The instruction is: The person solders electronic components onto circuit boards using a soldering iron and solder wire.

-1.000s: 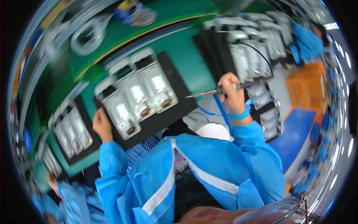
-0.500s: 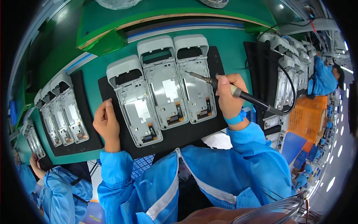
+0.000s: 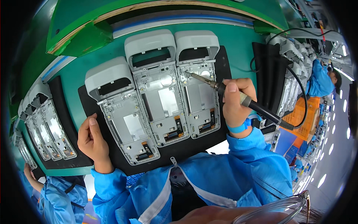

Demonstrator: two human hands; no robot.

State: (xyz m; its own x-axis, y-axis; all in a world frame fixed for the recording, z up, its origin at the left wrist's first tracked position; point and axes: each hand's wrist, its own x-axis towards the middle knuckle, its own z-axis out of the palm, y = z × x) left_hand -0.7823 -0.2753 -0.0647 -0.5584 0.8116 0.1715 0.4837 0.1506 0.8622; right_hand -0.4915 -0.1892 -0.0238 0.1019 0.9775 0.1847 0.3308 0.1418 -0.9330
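Note:
In my right hand (image 3: 238, 100) is a soldering iron (image 3: 261, 112), gripped like a pen. Its thin tip meets the upper left part of the right-hand grey device housing (image 3: 199, 89). Two similar pieces, the middle housing (image 3: 158, 89) and the left housing (image 3: 121, 115), lie beside it on a black mat (image 3: 149, 164). Each has a raised frame at its far end and a dark ribbon part near its close end. My left hand (image 3: 93, 142) is at the mat's left edge, fingers curled together; whatever is between them, if anything, is hidden.
More housings (image 3: 50, 127) lie on another mat to the left, and others (image 3: 294, 74) stand at the right. The iron's black cable (image 3: 304, 100) loops on the right. A green wooden ledge (image 3: 80, 39) borders the far side. Co-workers sit on both sides; an orange crate (image 3: 304, 115) is at right.
The view has shifted closer, so the housings look larger. The iron's tip stays at the upper left of the right-hand housing. My left hand remains by the mat's left edge.

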